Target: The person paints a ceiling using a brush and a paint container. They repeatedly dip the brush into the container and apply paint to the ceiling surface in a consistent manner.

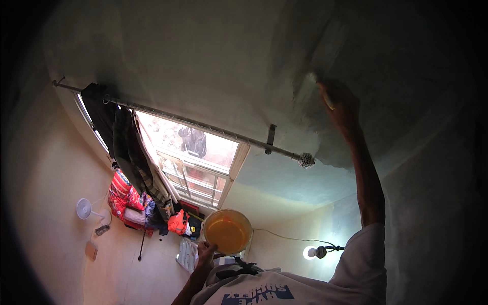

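My left hand [206, 254] grips the near rim of a round bucket [249, 223], thumb over the edge. Yellow-brown liquid [227, 235] lies inside it. High on the right, my right hand [341, 104] is closed around what looks like a paintbrush [312, 78], its pale tip at the wall [203, 46]. A bit of yellow shows at the fingers, perhaps its handle; most of the tool is hidden in shadow. Around that hand the wall carries a darker, damp-looking patch [325, 145] with an uneven lower edge.
Below the hand, a curtain rod [203, 124] with a ball end [306, 160] sticks out from the wall on a bracket [271, 137]. Dark curtains [129, 145] hang left of the window [193, 152]. A lit bulb [309, 252], white lamp [84, 208] and piled bright fabrics [122, 195] are around.
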The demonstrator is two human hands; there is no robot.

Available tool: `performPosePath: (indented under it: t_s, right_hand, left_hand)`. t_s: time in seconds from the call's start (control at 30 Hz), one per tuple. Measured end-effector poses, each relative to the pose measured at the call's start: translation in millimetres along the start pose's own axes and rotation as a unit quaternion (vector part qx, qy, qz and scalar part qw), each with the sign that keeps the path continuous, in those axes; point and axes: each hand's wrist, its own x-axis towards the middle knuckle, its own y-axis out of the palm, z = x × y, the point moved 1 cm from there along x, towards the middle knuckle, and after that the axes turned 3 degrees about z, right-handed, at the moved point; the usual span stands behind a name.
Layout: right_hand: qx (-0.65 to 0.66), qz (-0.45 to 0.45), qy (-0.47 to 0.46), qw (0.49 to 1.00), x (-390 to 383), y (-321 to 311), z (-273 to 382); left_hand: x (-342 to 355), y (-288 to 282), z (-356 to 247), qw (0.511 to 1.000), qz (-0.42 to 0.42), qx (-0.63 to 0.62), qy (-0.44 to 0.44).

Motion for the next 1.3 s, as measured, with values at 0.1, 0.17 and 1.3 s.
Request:
performPosePath:
  t_s: [0.1, 0.17, 1.3]
  right_hand:
    - [-0.005, -0.025, 0.018, 1.000, 17.4, -15.9, 16.3]
    - [-0.042, -0.007, -0.003, 0.999, 4.3, -6.5, 20.3]
    - [0.036, 0.153, 0.015, 0.987, -73.5, 55.9, 73.5]
  left_hand:
    - [-17.8, 21.2, -29.5, 1.000, -0.008, -0.015, -0.010]
    - [-20.9, 26.2, -35.3, 1.000, -0.004, -0.020, -0.020]
    - [-19.9, 27.6, -37.1, 1.000, -0.008, -0.007, -0.027]
